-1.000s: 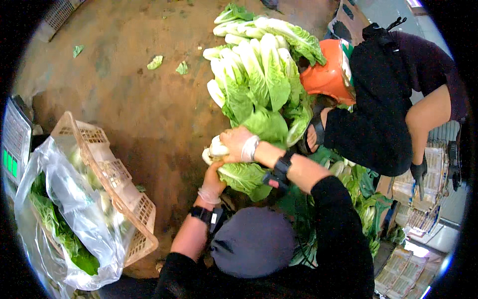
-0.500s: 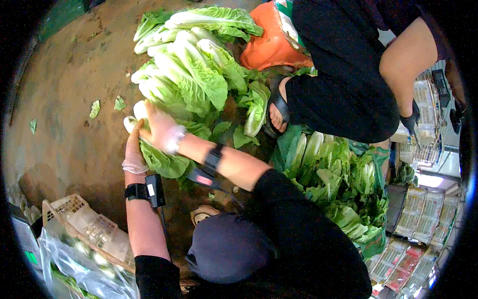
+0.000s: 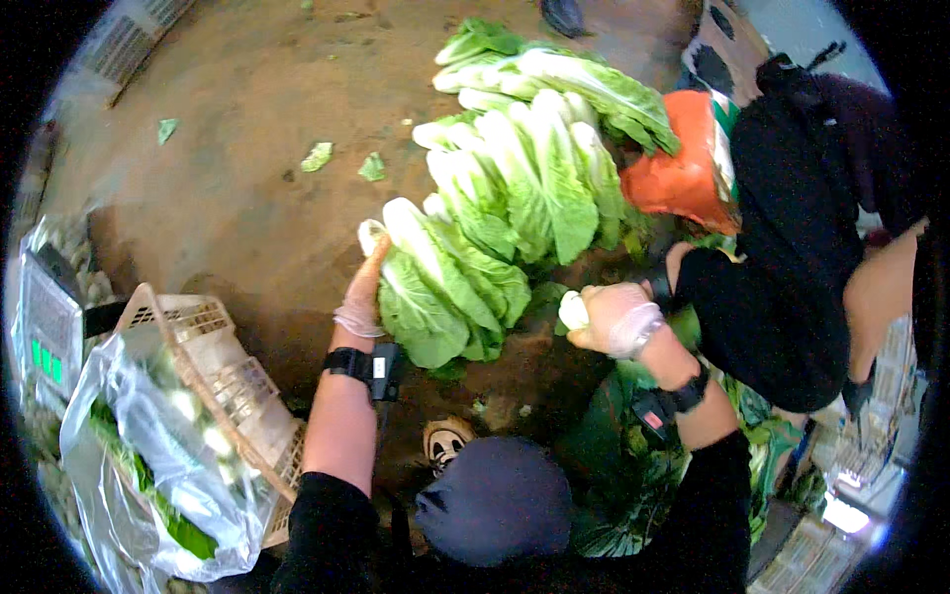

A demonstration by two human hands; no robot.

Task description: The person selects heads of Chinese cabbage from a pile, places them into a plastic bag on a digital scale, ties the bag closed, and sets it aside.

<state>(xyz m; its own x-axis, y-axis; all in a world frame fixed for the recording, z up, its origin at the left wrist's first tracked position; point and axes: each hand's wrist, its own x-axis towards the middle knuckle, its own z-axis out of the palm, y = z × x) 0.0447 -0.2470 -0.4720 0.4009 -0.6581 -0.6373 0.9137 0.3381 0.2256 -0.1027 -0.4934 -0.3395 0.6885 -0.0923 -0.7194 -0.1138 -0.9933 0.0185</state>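
My left hand (image 3: 368, 287), in a thin clear glove, is closed around the outer side of a leafy cabbage head (image 3: 424, 312) at the near left end of a row. Its fingers lie by the white cut base. My right hand (image 3: 616, 319), gloved too, is apart from the row at the right. A white, rounded cabbage base (image 3: 572, 311) shows at its fingertips; the rest of that piece is hidden by the hand. More long cabbage heads (image 3: 539, 178) lie side by side on the brown floor, white bases toward the far left, green leaves toward the near right.
An orange bag (image 3: 678, 168) stands at the row's far right, beside a crouching person in black trousers (image 3: 772, 287). A dark green sack with leaves (image 3: 643, 475) lies near right. At left are a plastic crate (image 3: 213, 337), a clear bag (image 3: 148, 475) and a scale (image 3: 49, 317).
My right hand has left the row's near end and moved right, with a white cabbage base now at its fingers. My left hand stays at the end cabbage. The whole view has shifted.
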